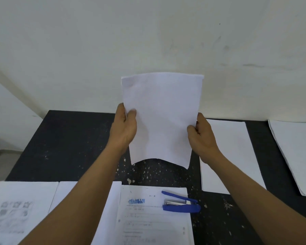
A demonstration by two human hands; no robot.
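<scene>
I hold a white sheaf of paper upright above the dark speckled table, its blank side toward me. My left hand grips its left edge, thumb on the front. My right hand grips its right edge the same way. The sheaf bows slightly, and its lower edge hangs just above the tabletop.
A blue stapler lies open on a printed sheet stamped APPROVED near me. More printed sheets lie at the front left. Two white paper stacks lie at the right. A pale wall stands behind the table.
</scene>
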